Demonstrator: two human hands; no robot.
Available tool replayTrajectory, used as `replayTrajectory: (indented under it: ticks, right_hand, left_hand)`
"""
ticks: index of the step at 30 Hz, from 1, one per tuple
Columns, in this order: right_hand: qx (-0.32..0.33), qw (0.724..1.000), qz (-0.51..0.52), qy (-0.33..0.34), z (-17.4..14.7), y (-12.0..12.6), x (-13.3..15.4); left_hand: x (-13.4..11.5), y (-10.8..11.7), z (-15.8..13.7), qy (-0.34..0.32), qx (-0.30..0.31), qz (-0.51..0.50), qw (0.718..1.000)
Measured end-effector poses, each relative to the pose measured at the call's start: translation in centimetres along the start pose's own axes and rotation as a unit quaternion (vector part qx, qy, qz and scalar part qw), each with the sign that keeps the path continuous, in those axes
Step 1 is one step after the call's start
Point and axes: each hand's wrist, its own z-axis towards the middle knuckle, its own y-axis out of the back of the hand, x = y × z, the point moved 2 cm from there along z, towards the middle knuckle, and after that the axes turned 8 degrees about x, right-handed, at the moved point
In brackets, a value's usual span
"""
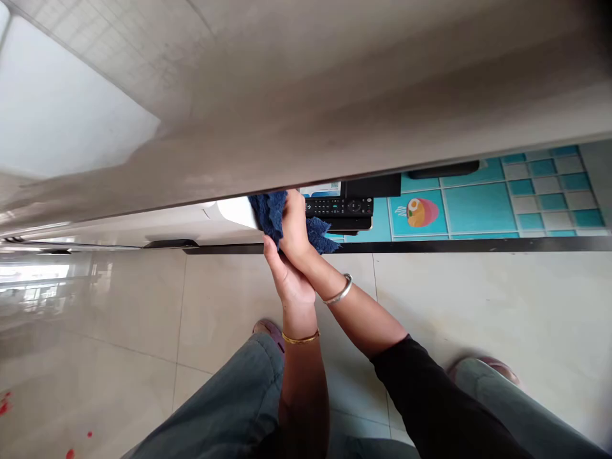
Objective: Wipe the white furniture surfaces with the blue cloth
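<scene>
A dark blue cloth (270, 213) is bunched in my right hand (294, 223), which wears a silver bangle; its fingers are mostly hidden. Another part of the cloth sticks out on the right of the wrist. The cloth touches a smooth white object (236, 211) whose kind I cannot make out. Just below, my left hand (292, 280), with a gold bracelet, is turned palm up with the thumb stretched out. Its other fingers are hidden behind the right hand. My wrists cross closely. Beside the right hand lies a black remote control (339, 206).
A large glossy grey panel (306, 108) hangs over the hands. Under it runs a narrow surface with a turquoise tile-pattern cover (478, 210) and a dark front edge (478, 245). Further dark flat items lie by the remote. Pale floor tiles (229, 287) and my feet are below.
</scene>
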Motion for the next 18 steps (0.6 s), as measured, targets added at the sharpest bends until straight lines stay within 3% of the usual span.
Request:
replayTrajectory:
  ticks: [6,12,18]
  right_hand:
    - [-0.049,0.998,0.023,0.026,-0.9,0.7,0.6]
    - [0.027,0.999,0.027,0.026,-3.7,0.6,0.7]
    - [0.006,1.0,-0.029,0.006,-2.1,0.0,0.6]
  left_hand:
    - [0.3,-0.7,-0.9,-0.012,-0.003,-0.015,1.0]
    - [1.2,1.0,-0.8,0.005,-0.066,-0.017,0.998]
    - [0.2,0.8,-0.2,-0.014,-0.031,-0.033,0.999]
